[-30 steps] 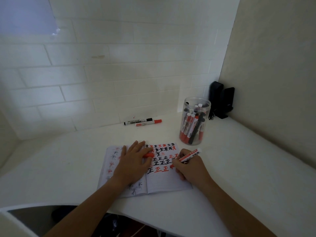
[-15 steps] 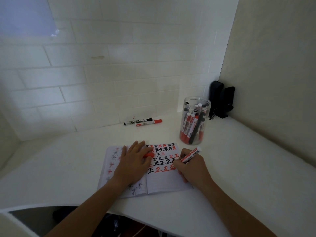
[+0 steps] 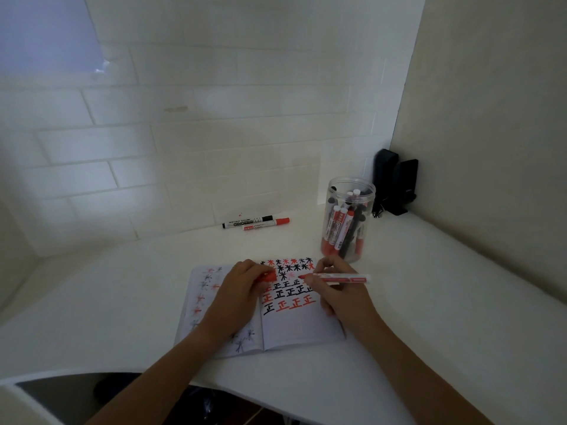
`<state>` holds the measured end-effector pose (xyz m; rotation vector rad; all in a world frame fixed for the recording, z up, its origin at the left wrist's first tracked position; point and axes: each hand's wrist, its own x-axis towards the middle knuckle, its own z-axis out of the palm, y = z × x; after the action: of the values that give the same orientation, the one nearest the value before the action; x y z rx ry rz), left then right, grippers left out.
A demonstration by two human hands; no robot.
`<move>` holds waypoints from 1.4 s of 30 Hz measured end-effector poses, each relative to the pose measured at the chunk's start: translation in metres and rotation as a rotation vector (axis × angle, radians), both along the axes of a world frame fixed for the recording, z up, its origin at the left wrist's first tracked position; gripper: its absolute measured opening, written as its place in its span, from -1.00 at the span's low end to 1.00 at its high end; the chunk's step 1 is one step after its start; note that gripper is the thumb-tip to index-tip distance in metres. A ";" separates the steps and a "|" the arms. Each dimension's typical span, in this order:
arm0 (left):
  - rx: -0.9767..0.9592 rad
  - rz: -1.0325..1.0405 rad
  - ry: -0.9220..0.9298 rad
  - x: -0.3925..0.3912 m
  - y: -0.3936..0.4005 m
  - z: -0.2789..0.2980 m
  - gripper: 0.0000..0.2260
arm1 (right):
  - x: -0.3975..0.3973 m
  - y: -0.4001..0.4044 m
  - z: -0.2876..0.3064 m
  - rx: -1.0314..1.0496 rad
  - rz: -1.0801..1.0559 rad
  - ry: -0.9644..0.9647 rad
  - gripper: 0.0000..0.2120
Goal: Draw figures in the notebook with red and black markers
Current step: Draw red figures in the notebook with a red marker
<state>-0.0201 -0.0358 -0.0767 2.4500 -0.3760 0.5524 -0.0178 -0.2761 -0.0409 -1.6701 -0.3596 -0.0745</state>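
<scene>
An open notebook (image 3: pixel 294 328) lies on the white table, its right page filled with red and black stars and characters. My right hand (image 3: pixel 340 289) grips a red marker (image 3: pixel 340 278), which lies nearly level above the page with its tip pointing left towards my other hand. My left hand (image 3: pixel 239 289) rests on the notebook's middle and pinches the red cap (image 3: pixel 270 276) between its fingertips, a short gap from the marker's tip.
A clear jar (image 3: pixel 348 219) of red and black markers stands just behind the notebook on the right. A black marker (image 3: pixel 248 221) and a red marker (image 3: pixel 266 224) lie by the tiled wall. Black objects (image 3: pixel 395 185) stand in the corner. The table edge curves near me.
My right hand lifted the marker from its upright writing angle and turned it level, tip towards the left hand. My left hand's fingers curled round the red cap.
</scene>
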 end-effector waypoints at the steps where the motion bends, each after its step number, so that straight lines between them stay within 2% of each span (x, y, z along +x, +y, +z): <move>1: -0.009 -0.007 0.014 0.000 0.000 0.001 -0.80 | -0.002 0.001 0.002 0.018 0.045 0.010 -0.83; 9: 0.031 -0.009 0.018 0.001 0.002 -0.004 -0.82 | -0.006 0.005 -0.003 -0.037 0.119 -0.047 -0.94; 14: 0.059 -0.098 -0.037 -0.001 0.000 0.001 -0.79 | -0.002 0.007 -0.009 -0.056 0.146 -0.072 -0.98; 20: 0.065 -0.197 -0.072 -0.004 -0.002 0.004 -0.79 | -0.001 0.008 -0.015 -0.098 0.181 -0.074 -0.92; 25: 0.061 -0.246 -0.074 -0.005 -0.002 0.005 -0.78 | -0.003 0.010 -0.015 -0.095 0.146 -0.037 -0.76; 29: 0.056 -0.268 -0.091 -0.006 -0.004 0.008 -0.79 | -0.002 0.009 -0.011 -0.107 0.215 -0.033 -0.84; 31: 0.049 -0.257 -0.099 -0.006 -0.003 0.007 -0.79 | -0.005 0.009 -0.007 -0.110 0.253 -0.020 -0.93; 35: 0.034 -0.222 -0.103 -0.008 -0.002 0.006 -0.79 | -0.003 0.007 -0.005 0.029 0.201 0.117 -0.74; 39: 0.041 -0.190 -0.100 -0.007 -0.002 0.005 -0.78 | 0.003 0.000 -0.004 0.020 0.080 0.025 -0.98; 42: 0.021 -0.115 -0.113 -0.007 -0.002 0.003 -0.76 | 0.007 -0.008 -0.002 -0.008 0.097 0.021 -0.90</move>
<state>-0.0267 -0.0378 -0.0733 2.4059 -0.5676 0.6423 -0.0106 -0.2840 -0.0427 -1.6577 -0.4246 0.0167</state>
